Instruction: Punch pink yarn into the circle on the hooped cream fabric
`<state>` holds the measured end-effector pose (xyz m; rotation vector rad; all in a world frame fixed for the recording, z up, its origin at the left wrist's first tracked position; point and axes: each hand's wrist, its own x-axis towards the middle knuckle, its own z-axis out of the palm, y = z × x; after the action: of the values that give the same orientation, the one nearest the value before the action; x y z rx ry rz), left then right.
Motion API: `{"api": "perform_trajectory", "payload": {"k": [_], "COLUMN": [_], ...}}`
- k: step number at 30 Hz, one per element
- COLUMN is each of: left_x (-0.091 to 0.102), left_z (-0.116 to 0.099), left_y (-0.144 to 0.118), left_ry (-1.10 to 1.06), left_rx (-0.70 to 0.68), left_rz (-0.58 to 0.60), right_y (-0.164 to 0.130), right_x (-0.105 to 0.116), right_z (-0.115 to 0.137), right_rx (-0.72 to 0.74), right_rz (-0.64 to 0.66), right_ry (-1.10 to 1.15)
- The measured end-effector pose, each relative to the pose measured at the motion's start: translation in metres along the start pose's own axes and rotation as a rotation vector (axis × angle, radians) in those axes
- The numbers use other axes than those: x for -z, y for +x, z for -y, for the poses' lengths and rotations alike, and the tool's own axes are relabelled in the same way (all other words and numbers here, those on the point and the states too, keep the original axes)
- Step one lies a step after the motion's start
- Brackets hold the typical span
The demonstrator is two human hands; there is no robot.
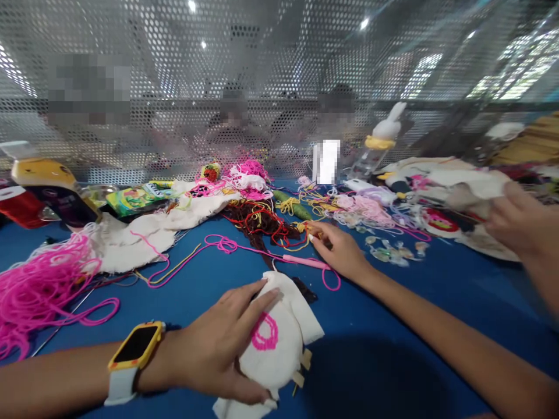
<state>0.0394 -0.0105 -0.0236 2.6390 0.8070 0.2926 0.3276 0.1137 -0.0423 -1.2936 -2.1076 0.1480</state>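
The embroidery hoop (273, 343), with white cloth stretched over it and a pink stitched ring on the cloth, lies on the blue table (393, 349) at the near edge. No box or bowl is visible; the threads lie loose on the table.

Behind the hoop the table is crowded: a tangle of red and yellow threads (262, 224), a heap of pink yarn (35, 285) far to its left, and white cloth pieces (140, 233) between them. Beyond these stands a perforated metal screen (262, 70). To the right of the hoop the blue surface is bare.

The left hand (218, 349), with a yellow watch (133, 349) on the wrist, lies flat on the hoop, fingers spread wide, and holds it down. The right hand (338, 250) is behind the hoop, its fingertips pinched narrow at the thread tangle, just beside a pink tool (305, 262). Another person's hand (515, 218) holds cloth far to the right.
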Motion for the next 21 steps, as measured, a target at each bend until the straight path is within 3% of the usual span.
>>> {"api": "perform_trajectory", "payload": {"k": [7, 15, 21], "left_x": [0.003, 0.001, 0.0], "left_z": [0.003, 0.005, 0.007], "left_y": [0.003, 0.001, 0.004], "left_ry": [-0.188, -0.262, -0.302], "left_rx": [0.017, 0.006, 0.134], "left_rz": [-0.077, -0.233, -0.397], "right_y": [-0.003, -0.003, -0.015], "right_x": [0.001, 0.007, 0.007], "right_z": [0.003, 0.005, 0.035], "right_rx": [0.119, 0.226, 0.319], "right_rz": [-0.011, -0.148, -0.297], "right_ry": [-0.025, -0.038, -0.02]}}
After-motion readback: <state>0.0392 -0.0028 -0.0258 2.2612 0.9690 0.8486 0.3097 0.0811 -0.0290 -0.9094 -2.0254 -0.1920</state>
